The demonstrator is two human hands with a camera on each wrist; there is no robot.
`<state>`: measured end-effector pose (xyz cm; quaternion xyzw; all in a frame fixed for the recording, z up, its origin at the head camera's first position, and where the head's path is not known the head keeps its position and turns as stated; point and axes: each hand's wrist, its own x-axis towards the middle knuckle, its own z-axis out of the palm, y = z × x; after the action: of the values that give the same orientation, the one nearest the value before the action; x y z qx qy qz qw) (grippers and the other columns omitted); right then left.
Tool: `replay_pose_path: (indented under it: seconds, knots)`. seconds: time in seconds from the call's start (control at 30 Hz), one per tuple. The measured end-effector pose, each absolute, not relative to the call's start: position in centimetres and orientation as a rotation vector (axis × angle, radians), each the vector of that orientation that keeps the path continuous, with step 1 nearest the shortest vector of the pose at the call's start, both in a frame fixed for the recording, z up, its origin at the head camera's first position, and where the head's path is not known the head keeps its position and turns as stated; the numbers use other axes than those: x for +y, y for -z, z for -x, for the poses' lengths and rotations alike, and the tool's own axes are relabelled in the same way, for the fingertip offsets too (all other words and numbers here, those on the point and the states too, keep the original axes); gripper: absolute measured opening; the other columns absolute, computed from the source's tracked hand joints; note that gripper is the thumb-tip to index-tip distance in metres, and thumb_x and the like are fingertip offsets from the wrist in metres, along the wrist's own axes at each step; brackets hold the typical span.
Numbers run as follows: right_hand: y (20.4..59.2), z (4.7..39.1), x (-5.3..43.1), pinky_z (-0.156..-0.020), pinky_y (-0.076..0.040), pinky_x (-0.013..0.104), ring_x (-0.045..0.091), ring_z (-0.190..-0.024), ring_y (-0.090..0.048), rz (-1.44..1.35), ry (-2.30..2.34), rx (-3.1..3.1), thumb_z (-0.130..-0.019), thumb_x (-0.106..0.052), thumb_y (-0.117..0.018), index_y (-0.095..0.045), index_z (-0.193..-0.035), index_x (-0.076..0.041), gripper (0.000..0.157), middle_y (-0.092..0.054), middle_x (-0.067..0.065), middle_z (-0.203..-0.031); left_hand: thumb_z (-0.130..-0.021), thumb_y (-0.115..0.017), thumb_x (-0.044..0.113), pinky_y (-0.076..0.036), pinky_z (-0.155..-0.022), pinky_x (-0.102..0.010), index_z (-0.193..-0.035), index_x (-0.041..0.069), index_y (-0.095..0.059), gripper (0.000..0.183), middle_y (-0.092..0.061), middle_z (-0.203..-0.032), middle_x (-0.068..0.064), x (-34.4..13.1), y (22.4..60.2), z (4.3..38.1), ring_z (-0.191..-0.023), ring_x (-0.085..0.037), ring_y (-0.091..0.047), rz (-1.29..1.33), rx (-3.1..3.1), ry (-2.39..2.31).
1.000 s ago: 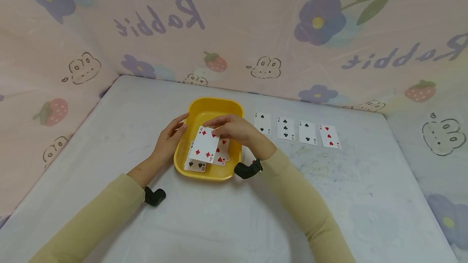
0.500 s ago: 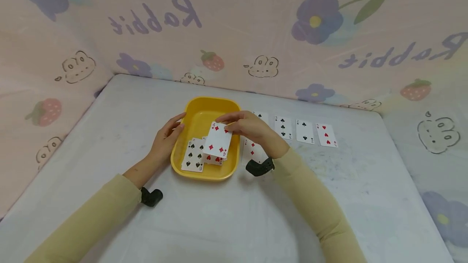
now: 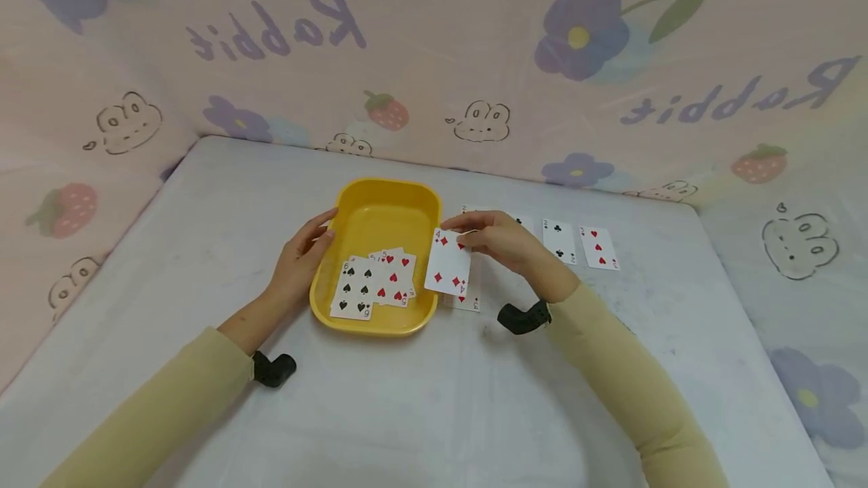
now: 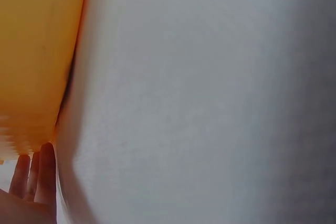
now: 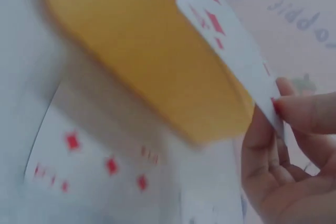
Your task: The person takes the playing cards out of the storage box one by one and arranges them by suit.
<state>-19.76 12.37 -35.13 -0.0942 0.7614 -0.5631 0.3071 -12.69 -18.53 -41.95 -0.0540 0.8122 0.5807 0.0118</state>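
Note:
In the head view my right hand [image 3: 505, 247] pinches a four of diamonds playing card [image 3: 447, 266] between thumb and fingers, over the right rim of a yellow tray [image 3: 380, 194]. The right wrist view shows the thumb on the card's face and fingers behind it. My left hand [image 3: 298, 258] rests against the tray's left side, its fingers [image 4: 47, 171] straight along the outer wall in the left wrist view. Inside the tray lie a six of spades [image 3: 353, 288] and a five of hearts [image 3: 393, 281], with another card's edge behind.
A three of diamonds [image 5: 105, 177] lies on the white table, partly covered by the held card in the head view. Further back runs a row of face-up cards, including a two of clubs [image 3: 558, 239] and a three of hearts [image 3: 599, 247]. Patterned cloth walls [image 3: 420, 59] enclose the table.
My right hand has carried the four of diamonds rightward from above the cards in the tray to its right rim, uncovering the five of hearts. My left hand stays at the tray.

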Motion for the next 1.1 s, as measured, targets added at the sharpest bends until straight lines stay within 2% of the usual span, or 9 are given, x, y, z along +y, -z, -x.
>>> replay_pose_path:
  seconds: [0.1,0.33,0.4,0.57,0.7,0.93,1.1]
  knots:
    - [35.6,19.7,13.8,-0.097,-0.043,0.032,0.019,-0.106,-0.050,0.239,1.496,2.027,-0.092,-0.002,-0.051,-0.056,-0.130,0.002,0.038,-0.054,0.009,-0.129,-0.101,-0.043,0.041,-0.044,-0.090,-0.021,-0.147,0.032,-0.038,0.047,-0.043,-0.143,-0.014,-18.5,42.0,12.7,-0.121,-0.031,-0.048,0.167,2.532,-1.804]
    - [36.8,19.7,17.1,-0.109,-0.034,0.041,0.019,-0.113,-0.045,0.195,1.508,2.056,-0.093,-0.003,-0.050,-0.052,-0.132,0.003,0.039,-0.049,0.011,-0.138,-0.101,-0.041,0.043,-0.044,-0.095,-0.030,-0.147,0.034,-0.037,0.047,-0.043,-0.143,-0.013,-18.6,42.0,12.5,-0.122,-0.030,-0.047,0.185,2.554,-1.767]
    - [37.0,19.8,17.9,-0.111,-0.032,0.043,0.021,-0.116,-0.044,0.189,1.518,2.069,-0.093,-0.002,-0.050,-0.052,-0.132,0.004,0.039,-0.048,0.012,-0.139,-0.101,-0.041,0.043,-0.044,-0.094,-0.027,-0.147,0.033,-0.037,0.047,-0.042,-0.144,-0.013,-18.6,42.1,12.5,-0.121,-0.030,-0.047,0.188,2.573,-1.749]
    - [37.2,19.7,19.7,-0.112,-0.030,0.044,0.023,-0.124,-0.040,0.181,1.510,2.110,-0.093,-0.002,-0.050,-0.052,-0.132,0.004,0.039,-0.046,0.014,-0.142,-0.102,-0.041,0.042,-0.042,-0.084,-0.011,-0.147,0.031,-0.037,0.047,-0.042,-0.143,-0.014,-18.5,42.1,12.6,-0.119,-0.029,-0.046,0.171,2.573,-1.754]
    - [37.6,19.6,20.7,-0.108,-0.032,0.041,0.022,-0.122,-0.041,0.159,1.470,2.151,-0.093,-0.003,-0.051,-0.054,-0.131,0.002,0.038,-0.048,0.011,-0.139,-0.102,-0.041,0.042,-0.040,-0.081,-0.006,-0.148,0.030,-0.037,0.048,-0.042,-0.142,-0.015,-18.4,42.0,12.6,-0.119,-0.029,-0.046,0.159,2.566,-1.763]
    - [38.9,19.6,22.1,-0.095,-0.040,0.028,0.018,-0.111,-0.045,0.155,1.418,2.181,-0.093,-0.005,-0.053,-0.057,-0.127,0.000,0.034,-0.053,0.008,-0.131,-0.101,-0.041,0.042,-0.041,-0.080,-0.006,-0.147,0.031,-0.037,0.047,-0.042,-0.142,-0.014,-18.5,42.3,12.7,-0.119,-0.029,-0.046,0.151,2.564,-1.777]
    - [39.6,19.4,22.5,-0.087,-0.044,0.026,0.018,-0.103,-0.048,0.160,1.396,2.194,-0.093,-0.005,-0.053,-0.059,-0.125,0.000,0.033,-0.057,0.007,-0.126,-0.102,-0.041,0.042,-0.042,-0.080,-0.005,-0.148,0.030,-0.037,0.048,-0.042,-0.142,-0.015,-18.4,42.4,12.7,-0.118,-0.029,-0.046,0.137,2.554,-1.795]
